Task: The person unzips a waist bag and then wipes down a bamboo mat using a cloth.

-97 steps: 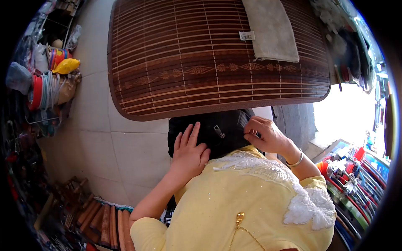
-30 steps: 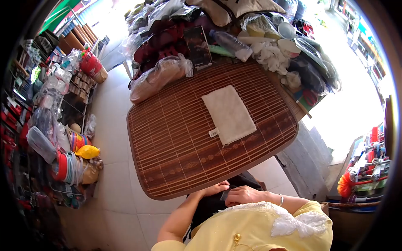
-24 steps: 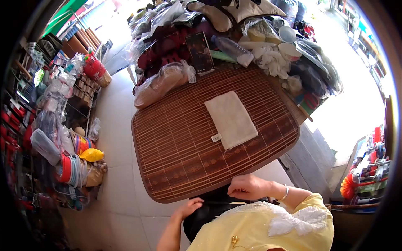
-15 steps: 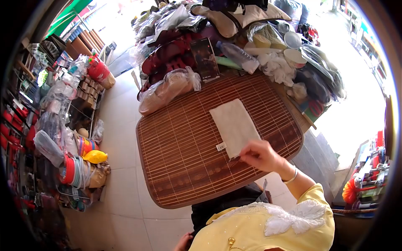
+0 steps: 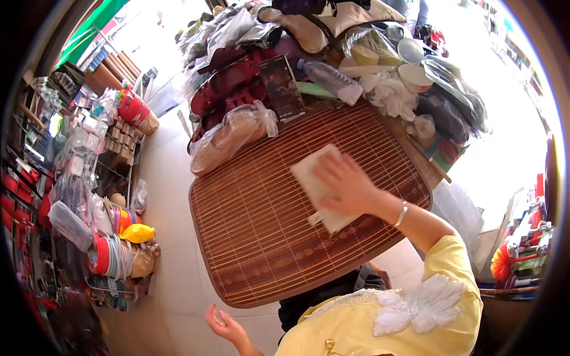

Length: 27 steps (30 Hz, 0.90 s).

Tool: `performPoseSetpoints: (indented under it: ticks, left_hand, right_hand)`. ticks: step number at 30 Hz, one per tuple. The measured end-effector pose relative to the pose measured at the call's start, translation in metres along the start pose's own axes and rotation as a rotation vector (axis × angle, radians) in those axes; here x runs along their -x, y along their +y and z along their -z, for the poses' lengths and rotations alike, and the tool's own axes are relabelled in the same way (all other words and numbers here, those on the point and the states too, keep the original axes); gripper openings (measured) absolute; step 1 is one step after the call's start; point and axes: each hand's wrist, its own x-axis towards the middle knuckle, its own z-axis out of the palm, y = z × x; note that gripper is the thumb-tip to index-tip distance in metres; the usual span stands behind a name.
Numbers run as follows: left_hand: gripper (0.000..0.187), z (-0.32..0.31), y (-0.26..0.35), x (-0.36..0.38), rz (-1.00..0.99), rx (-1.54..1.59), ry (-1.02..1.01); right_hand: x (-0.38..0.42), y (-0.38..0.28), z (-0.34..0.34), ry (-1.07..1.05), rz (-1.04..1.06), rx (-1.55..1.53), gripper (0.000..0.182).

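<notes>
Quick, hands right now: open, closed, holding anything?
Left hand: open, palm up, empty, low beside the mat.
Right hand: open, flat on the cloth on the mat.

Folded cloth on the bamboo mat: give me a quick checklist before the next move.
1. Right hand flat on the folded cloth: ok.
2. Grip on the cloth: not ok, fingers spread, not closed.
3. Cloth lying fully on the bamboo mat: ok.
4. Left hand free, open, low beside the mat: ok.
5. Mat's near half bare; bagged bundle and clutter sit at its far edge: ok.
6. Paper tag at the cloth's near corner, whether attached: cannot tell.
</notes>
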Motion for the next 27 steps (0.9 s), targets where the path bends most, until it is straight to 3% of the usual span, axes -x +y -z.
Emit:
performPoseSetpoints:
  ticks: [1, 2, 4, 8, 10, 12, 13, 15, 18, 21, 27]
  left_hand:
    - [0.025, -0.007, 0.016, -0.01, -0.217, -0.132, 0.038]
    - [0.025, -0.017, 0.028, -0.019, -0.219, -0.128, 0.033]
    - [0.027, -0.038, 0.047, -0.033, -0.58, -0.09, -0.091]
    - [0.03, -0.092, 0.075, -0.04, -0.634, -0.07, -0.274]
    - [0.033, -0.103, 0.08, -0.039, -0.656, -0.38, -0.415]
    - [0.034, -0.103, 0.078, -0.04, -0.651, -0.367, -0.425]
    - [0.035, -0.103, 0.077, -0.041, -0.643, -0.358, -0.426]
    - [0.034, -0.103, 0.075, -0.041, -0.659, -0.36, -0.42]
    - [0.034, -0.101, 0.073, -0.038, -0.671, -0.372, -0.411]
    - [0.035, -0.101, 0.074, -0.039, -0.668, -0.351, -0.407]
    - [0.035, -0.101, 0.071, -0.039, -0.67, -0.352, -0.412]
  right_hand:
    - [0.008, 0.018, 0.006, 0.002, -0.072, 0.046, 0.073]
    - [0.017, 0.036, 0.014, 0.011, -0.161, 0.056, 0.072]
    - [0.043, 0.07, 0.022, 0.047, -0.341, 0.127, 0.07]
    - [0.09, 0.088, 0.019, 0.107, -0.503, 0.251, 0.067]
    - [0.085, 0.05, 0.023, 0.04, -0.495, 0.241, 0.062]
    - [0.066, -0.014, 0.038, 0.02, -0.467, 0.021, 0.06]
    - [0.056, -0.037, 0.033, -0.028, -0.336, -0.013, 0.062]
    - [0.054, -0.089, 0.007, 0.11, -0.072, -0.126, 0.065]
    - [0.049, -0.129, -0.001, 0.028, 0.143, -0.097, 0.069]
    - [0.06, -0.098, 0.003, 0.098, 0.013, -0.106, 0.072]
    - [0.12, 0.03, 0.029, 0.162, -0.549, 0.145, 0.072]
